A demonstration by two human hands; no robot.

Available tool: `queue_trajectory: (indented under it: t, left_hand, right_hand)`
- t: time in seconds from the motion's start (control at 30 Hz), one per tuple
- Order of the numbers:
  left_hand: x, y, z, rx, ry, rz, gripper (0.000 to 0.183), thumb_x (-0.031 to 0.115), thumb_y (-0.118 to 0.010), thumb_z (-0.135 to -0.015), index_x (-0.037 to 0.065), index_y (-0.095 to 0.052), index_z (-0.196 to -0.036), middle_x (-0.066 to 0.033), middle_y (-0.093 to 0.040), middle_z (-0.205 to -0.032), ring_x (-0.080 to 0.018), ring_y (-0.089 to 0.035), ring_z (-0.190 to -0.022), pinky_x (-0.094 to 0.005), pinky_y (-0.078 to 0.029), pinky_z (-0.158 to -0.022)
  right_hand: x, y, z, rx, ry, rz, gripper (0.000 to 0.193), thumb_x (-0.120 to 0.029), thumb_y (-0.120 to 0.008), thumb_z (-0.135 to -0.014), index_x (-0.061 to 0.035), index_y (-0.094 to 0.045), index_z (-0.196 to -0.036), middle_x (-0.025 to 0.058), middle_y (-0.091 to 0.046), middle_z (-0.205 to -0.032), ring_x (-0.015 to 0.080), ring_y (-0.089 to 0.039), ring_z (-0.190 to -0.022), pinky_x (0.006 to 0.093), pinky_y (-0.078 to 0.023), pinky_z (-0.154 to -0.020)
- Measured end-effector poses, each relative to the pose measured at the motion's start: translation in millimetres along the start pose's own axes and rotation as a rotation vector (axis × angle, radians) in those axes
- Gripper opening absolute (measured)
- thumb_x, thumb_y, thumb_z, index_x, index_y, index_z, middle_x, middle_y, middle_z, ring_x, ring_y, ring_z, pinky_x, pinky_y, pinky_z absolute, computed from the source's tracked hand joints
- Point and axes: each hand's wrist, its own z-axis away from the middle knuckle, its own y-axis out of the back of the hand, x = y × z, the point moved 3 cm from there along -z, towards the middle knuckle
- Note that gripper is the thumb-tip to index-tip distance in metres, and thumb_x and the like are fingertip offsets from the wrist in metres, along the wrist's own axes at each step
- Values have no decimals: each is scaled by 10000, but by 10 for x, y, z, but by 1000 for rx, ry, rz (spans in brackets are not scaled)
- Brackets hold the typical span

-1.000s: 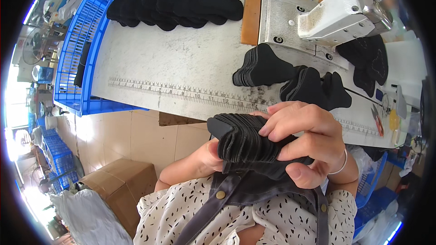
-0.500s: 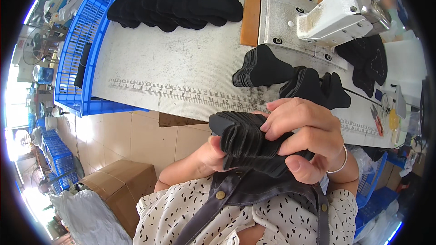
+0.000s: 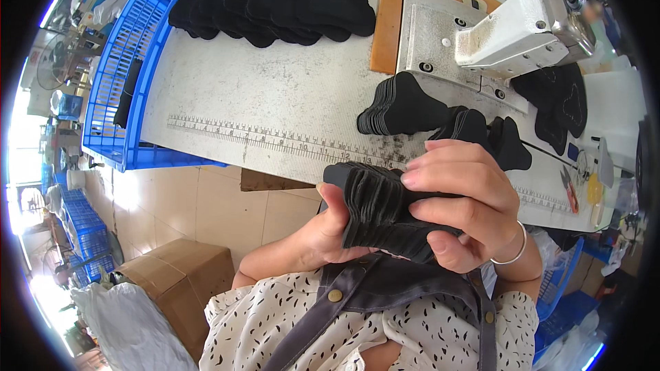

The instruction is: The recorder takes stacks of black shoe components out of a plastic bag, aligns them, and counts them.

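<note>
White worktable (image 3: 275, 89) stretches ahead of us, with a printed ruler strip (image 3: 275, 141) along its near edge, a sewing machine (image 3: 509, 34) at the far right and a blue crate (image 3: 130, 62) at the left. We hold a fanned stack of black fabric pieces (image 3: 385, 213) close to the chest, off the table, just below its edge. Our left hand (image 3: 309, 233) is closed under the stack with the thumb pressed on its near corner; our right hand (image 3: 467, 209) is wrapped over the top, fingers curled across the edges. To handle it well, we should keep the left thumb firm so the layers stay squared while the right fingers sort through the edges. Whether a single piece is being peeled off we cannot quite tell. Two more small black piles (image 3: 405, 103) sit by the machine, and a long row of black pieces (image 3: 275, 3) lies at the far side.
</note>
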Motion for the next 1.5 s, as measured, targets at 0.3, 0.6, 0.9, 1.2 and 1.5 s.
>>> queue_trajectory:
  t: [0.3,0.6,0.9,1.2,1.5]
  left_hand:
    - [24,-13,60,191,81,-142,961,810,-440,-703,137,-352,-1384,9,-509,-1248,-94,-545,-1123,-309,-471,-949]
    - [9,-41,52,223,82,-174,948,804,-452,-703,131,-368,-1365,-14,-523,-1213,-110,-546,-1108,-315,-456,-962]
    - [5,-110,-19,222,137,-7,989,586,-725,-673,90,-312,-1422,-68,-421,-1390,-146,-452,-1254,-333,-387,-1078]
    - [-109,195,-5,97,126,14,797,455,-748,-765,91,-377,-1370,-52,-482,-1309,-128,-504,-1186,-301,-429,-1034]
    - [-52,138,-11,93,87,-36,775,430,-779,-748,88,-399,-1330,-31,-505,-1245,-110,-524,-1136,-283,-452,-1001]
  right_hand:
    - [4,17,-2,-48,35,50,209,-176,-587,-764,22,-646,-795,171,-668,-968,316,-651,-862,429,-537,-771]
    - [11,19,6,-18,-51,-152,155,-106,-631,-721,31,-622,-794,157,-626,-884,355,-663,-844,423,-559,-723]
    - [-58,-39,76,10,-119,-340,210,-213,-592,-864,-16,-621,-798,114,-592,-891,349,-679,-871,439,-549,-805]
    - [-88,-47,95,14,-90,-295,202,-206,-584,-871,-16,-625,-817,119,-594,-910,336,-678,-877,438,-541,-837]
    - [-92,-50,100,28,-81,-288,212,-209,-591,-866,-11,-630,-800,116,-601,-896,315,-677,-845,445,-544,-821]
